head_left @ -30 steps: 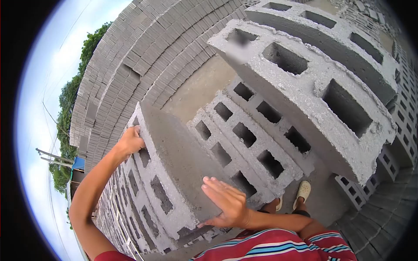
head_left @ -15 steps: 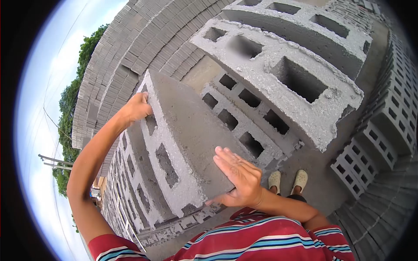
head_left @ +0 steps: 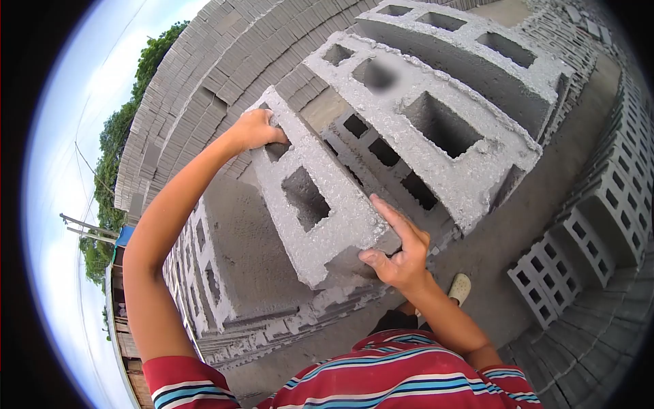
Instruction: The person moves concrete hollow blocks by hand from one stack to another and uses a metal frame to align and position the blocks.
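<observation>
Block (head_left: 346,218) gripped, not yet released: left hand (head_left: 261,131) hooked into its 11 o'clock hollow (head_left: 278,151), right hand (head_left: 403,252) clasping its 4 o'clock end. Other blocks (head_left: 407,101) at 1 o'clock untouched.

One head-worn view, forward and downward, from close above the hollow block (head_left: 344,201)

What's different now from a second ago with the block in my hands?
The block moved right, away from the next block on the left, and tipped its holed face more toward you. Your left hand and right hand both stayed on it.
</observation>
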A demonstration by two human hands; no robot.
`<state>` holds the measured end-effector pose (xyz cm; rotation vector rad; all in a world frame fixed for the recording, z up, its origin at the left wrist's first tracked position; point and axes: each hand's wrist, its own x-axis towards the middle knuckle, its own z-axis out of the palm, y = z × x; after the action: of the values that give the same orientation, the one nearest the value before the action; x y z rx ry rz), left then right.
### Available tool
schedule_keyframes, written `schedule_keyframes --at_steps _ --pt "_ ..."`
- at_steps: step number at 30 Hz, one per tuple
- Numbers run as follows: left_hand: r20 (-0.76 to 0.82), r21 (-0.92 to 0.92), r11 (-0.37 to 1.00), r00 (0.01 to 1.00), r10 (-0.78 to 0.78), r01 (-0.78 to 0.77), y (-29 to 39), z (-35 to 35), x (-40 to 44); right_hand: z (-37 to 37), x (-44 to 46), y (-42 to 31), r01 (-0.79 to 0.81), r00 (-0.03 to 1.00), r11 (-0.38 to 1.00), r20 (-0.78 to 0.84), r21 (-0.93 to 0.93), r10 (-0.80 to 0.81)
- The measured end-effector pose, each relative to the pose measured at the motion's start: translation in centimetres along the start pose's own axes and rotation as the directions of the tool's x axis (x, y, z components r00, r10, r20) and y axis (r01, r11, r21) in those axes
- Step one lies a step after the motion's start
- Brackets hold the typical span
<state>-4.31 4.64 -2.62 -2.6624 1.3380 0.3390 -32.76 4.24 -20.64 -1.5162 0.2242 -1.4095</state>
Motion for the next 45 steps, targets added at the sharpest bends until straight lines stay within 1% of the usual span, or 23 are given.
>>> schedule_keyframes --at_steps 3,4,6,10,13,15,17,19,20,21,23,24,26,28,30,31,32,34,35,37,40,43,45 --pt "-0.100 0.296 0.955 0.994 0.046 -0.014 -0.1 0.0 -1.0 0.2 0.1 -0.1 0.023 0.999 1.000 0.025 -0.017 -0.023" --pt "-0.089 0.258 0.966 0.995 0.048 -0.023 0.8 -0.9 -2.3 0.1 0.0 -0.2 0.005 1.000 1.000 0.027 -0.013 -0.004" --pt "-0.238 0.243 0.966 0.961 0.144 -0.085 -0.1 -1.8 -4.1 0.1 -0.4 -0.2 -0.065 0.997 0.997 0.034 0.034 0.063" --pt "-0.354 0.220 0.959 0.901 0.249 -0.178 -0.9 -6.1 -11.6 -0.7 -1.0 -0.8 -0.171 0.979 0.983 0.101 -0.059 0.177" --pt "-0.264 0.001 1.000 0.964 -0.024 0.025 -5.5 -7.5 -17.7 -0.3 -1.7 -1.5 -0.273 0.959 0.962 0.084 0.016 0.271" --pt "-0.243 -0.006 0.982 0.952 -0.186 0.190 -11.6 -6.4 -21.2 -0.3 -2.1 -2.0 -0.301 0.950 0.954 0.084 -0.001 0.300" --pt "-0.214 0.011 0.937 0.916 -0.340 0.350 -16.7 -4.6 -25.9 0.6 -2.7 -2.7 -0.243 0.970 0.966 -0.038 -0.093 0.241" --pt "-0.171 0.004 0.920 0.907 -0.385 0.392 -22.0 -1.9 -29.6 1.4 -3.5 -3.4 -0.187 0.971 0.946 -0.196 -0.264 0.137" --pt "-0.165 -0.010 0.922 0.909 -0.384 0.388 -24.1 -0.3 -31.3 2.1 -4.3 -4.0 -0.208 0.941 0.956 -0.309 -0.207 0.138" --pt "-0.133 0.012 0.897 0.890 -0.436 0.441 -25.6 1.2 -32.7 2.9 -5.2 -5.0 -0.225 0.896 0.962 -0.421 -0.155 0.141" --pt "-0.075 -0.011 0.852 0.850 -0.522 0.523 -26.9 3.5 -35.4 4.4 -7.5 -7.6 -0.261 0.816 0.965 -0.541 -0.027 0.206" --pt "-0.081 0.003 0.850 0.847 -0.525 0.527 -27.7 4.3 -36.5 4.8 -9.0 -8.2 -0.310 0.772 0.951 -0.584 -0.004 0.249" --pt "-0.094 0.036 0.849 0.847 -0.523 0.528 -29.2 5.5 -38.5 6.7 -11.6 -10.7 -0.340 0.790 0.940 -0.553 -0.035 0.265" --pt "-0.067 0.001 0.800 0.799 -0.598 0.599 -30.1 6.0 -39.9 8.6 -14.0 -13.8 -0.357 0.784 0.932 -0.562 -0.061 0.264" --pt "0.068 -0.062 0.804 0.806 -0.587 0.591 -31.2 6.6 -40.9 9.2 -15.9 -16.2 -0.314 0.788 0.948 -0.571 -0.051 0.231" --pt "0.088 -0.171 0.799 0.817 -0.570 0.576 -32.6 7.4 -40.8 9.4 -16.7 -17.3 -0.298 0.785 0.953 -0.582 -0.052 0.213" --pt "0.087 -0.342 0.771 0.835 -0.543 0.537 -33.5 7.9 -40.8 9.3 -17.5 -18.0 -0.285 0.788 0.958 -0.577 -0.037 0.212" --pt "0.105 -0.457 0.733 0.849 -0.519 0.504 -34.1 7.9 -40.8 9.6 -18.6 -19.8 -0.296 0.782 0.954 -0.582 -0.035 0.222" --pt "0.090 -0.461 0.715 0.829 -0.552 0.526 -34.0 8.0 -40.7 9.7 -19.1 -20.4 -0.296 0.781 0.955 -0.583 -0.032 0.223" --pt "0.039 -0.485 0.724 0.839 -0.542 0.490 -34.1 8.5 -40.8 9.8 -20.3 -21.2 -0.297 0.774 0.954 -0.596 -0.043 0.214" --pt "-0.056 -0.596 0.693 0.839 -0.541 0.407 -34.7 8.9 -40.9 9.2 -21.4 -22.2 -0.305 0.786 0.949 -0.585 -0.081 0.203" --pt "-0.190 -0.830 0.546 0.864 -0.467 0.113 -35.8 8.0 -40.4 9.5 -21.5 -23.4 -0.297 0.791 0.953 -0.574 -0.060 0.211" --pt "-0.174 -0.928 0.372 0.898 -0.404 -0.013 -34.5 6.9 -39.8 10.1 -21.0 -24.5 -0.308 0.794 0.951 -0.561 -0.041 0.233"
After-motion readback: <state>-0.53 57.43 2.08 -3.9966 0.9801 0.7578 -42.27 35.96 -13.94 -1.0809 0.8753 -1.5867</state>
